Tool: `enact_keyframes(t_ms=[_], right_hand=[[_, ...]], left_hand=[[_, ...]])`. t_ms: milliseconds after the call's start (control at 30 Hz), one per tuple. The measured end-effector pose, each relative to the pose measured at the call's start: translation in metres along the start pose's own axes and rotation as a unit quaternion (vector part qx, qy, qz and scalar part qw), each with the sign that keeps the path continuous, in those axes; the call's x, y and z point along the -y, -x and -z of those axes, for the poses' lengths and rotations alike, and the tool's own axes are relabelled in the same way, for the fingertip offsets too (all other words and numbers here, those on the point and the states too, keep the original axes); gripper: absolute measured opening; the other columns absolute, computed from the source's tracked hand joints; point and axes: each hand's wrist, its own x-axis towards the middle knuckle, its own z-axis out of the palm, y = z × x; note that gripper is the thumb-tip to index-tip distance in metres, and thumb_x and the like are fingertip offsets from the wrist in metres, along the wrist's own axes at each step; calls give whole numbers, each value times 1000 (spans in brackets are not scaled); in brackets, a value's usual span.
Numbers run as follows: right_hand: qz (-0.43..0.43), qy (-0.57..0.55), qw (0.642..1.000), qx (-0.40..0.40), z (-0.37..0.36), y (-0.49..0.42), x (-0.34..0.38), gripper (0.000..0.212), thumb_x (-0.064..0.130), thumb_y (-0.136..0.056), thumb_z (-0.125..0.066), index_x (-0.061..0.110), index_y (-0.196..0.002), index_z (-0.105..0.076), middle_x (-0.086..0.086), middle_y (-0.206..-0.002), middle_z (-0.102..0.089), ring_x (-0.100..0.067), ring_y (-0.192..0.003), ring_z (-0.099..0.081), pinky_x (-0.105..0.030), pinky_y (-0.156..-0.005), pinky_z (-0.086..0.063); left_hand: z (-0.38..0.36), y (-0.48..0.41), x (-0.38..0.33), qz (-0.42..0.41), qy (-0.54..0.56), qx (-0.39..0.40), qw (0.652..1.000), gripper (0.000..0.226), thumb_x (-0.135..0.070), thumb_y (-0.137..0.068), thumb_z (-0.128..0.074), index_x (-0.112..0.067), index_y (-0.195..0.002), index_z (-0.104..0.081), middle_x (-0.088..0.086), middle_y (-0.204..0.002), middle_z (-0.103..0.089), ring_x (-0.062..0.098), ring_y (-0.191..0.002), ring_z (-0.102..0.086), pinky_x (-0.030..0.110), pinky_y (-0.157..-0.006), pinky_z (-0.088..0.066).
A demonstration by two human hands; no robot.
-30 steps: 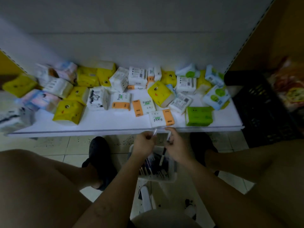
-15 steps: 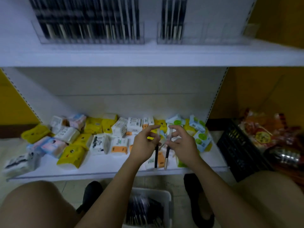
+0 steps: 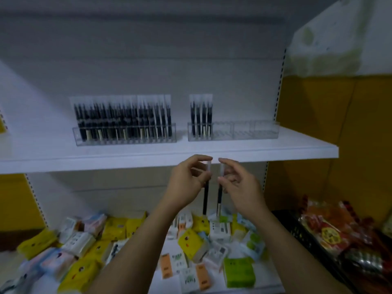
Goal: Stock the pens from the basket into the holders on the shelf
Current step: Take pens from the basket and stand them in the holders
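Left hand (image 3: 187,183) pinches left pen (image 3: 205,198), right hand (image 3: 241,188) pinches right pen (image 3: 218,201), near the tops, just below the shelf (image 3: 275,151). Likely light, stiff, slick: keep the top grip. Part-filled holder (image 3: 244,133) at 12 o'clock.

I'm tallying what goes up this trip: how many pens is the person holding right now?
2. The first pen hangs upright, pinched by the left hand; the second pen by the right hand, side by side near the upper shelf edge. Fingers could hide another.

Clear plastic on a matt white shelf (image 3: 275,150)
The holders (image 3: 244,133) are smooth, transparent plastic; tissue packs (image 3: 191,240) wear glossy film.
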Motion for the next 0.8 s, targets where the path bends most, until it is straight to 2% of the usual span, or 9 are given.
enact_keyframes(t_ms=[67,133,433,633,800], right_hand=[[18,-16,1000,-14,9,-15,16,42,14,-89,-67,45,-117,-57,7,-88,-63,-3,-73,-63,-30,-71,-56],[33,-21,999,-25,17,-30,30,39,16,-87,-70,42,-113,-58,8,-90,-64,-5,-73,-66,-33,-70,-57],[94,-24,992,-74,55,-101,72,39,18,-86,-70,40,-115,-57,12,-92,-60,-11,-85,-66,-35,-71,-60],[130,-9,986,-108,69,-157,82,37,18,-86,-71,40,-112,-57,13,-90,-60,-7,-77,-66,-32,-66,-61],[125,-2,985,-120,71,-202,72,36,15,-86,-71,36,-112,-57,12,-87,-58,-10,-72,-64,-35,-67,-60]], left_hand=[[3,-13,-18,-23,-11,-9,1000,28,-11,-87,-68,-28,-109,-67,0,-88,-70,11,-73,-69,38,-69,-60],[4,-27,-34,-37,-15,-18,999,28,-12,-87,-69,-29,-108,-67,-4,-86,-70,8,-73,-69,38,-70,-60],[16,-90,-92,-98,-36,-45,993,29,-16,-88,-68,-27,-115,-64,-3,-96,-68,9,-82,-69,33,-75,-60],[17,-142,-107,-104,-51,-66,991,26,-18,-87,-69,-30,-109,-63,-7,-100,-66,7,-75,-68,25,-64,-60],[14,-186,-100,-126,-107,-90,982,21,-22,-86,-71,-28,-105,-66,-10,-93,-66,2,-79,-65,19,-68,-56]])
